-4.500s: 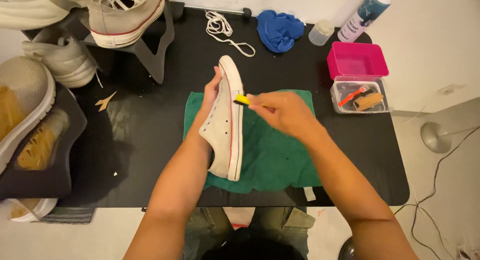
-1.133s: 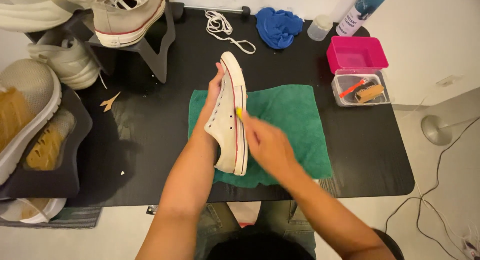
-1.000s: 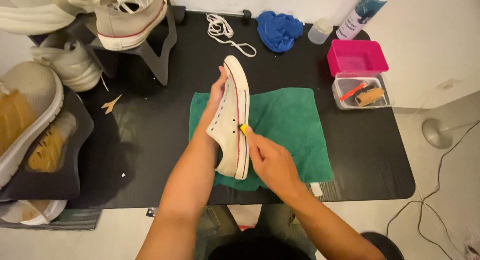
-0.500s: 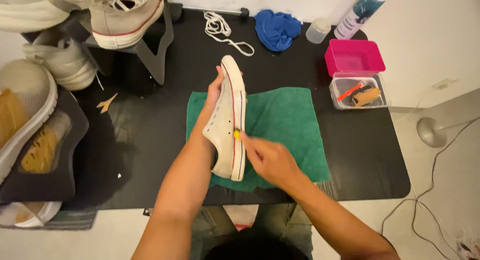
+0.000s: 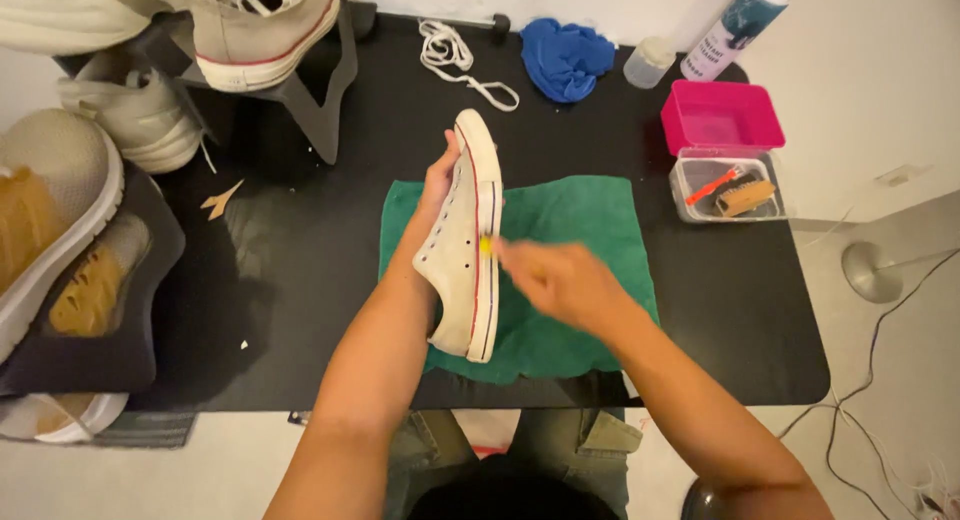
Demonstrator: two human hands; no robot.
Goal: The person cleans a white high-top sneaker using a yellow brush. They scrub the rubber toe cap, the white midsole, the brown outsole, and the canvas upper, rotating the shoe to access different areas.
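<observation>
Matte black rectangular tabletop point(image 5: 300, 280), pale floor around it.
Left hand point(image 5: 437, 185) clasps white canvas sneaker point(image 5: 465, 250) over green terry towel point(image 5: 570, 270); blurred right hand point(image 5: 560, 280) pinches small yellow tool point(image 5: 486, 245); pink plastic box point(image 5: 720, 117) at 2 o'clock.

The 2 forearms are bare to the elbow, with no sleeves, watch or rings in view. Both hands, left point(image 5: 437, 185) and right point(image 5: 560, 280), are ungloved. Olive-green trousers with pocket flaps cover the legs.

Off-white canvas sneaker point(image 5: 466, 250) with smooth rubber sole edge, matt and faintly soiled, soft green terry cloth point(image 5: 560, 280) beneath it, matt black table point(image 5: 300, 280), glossy pink plastic box point(image 5: 722, 117) and clear plastic tub point(image 5: 728, 185) by the right edge, crumpled blue cloth point(image 5: 566, 56) at the far edge.
</observation>
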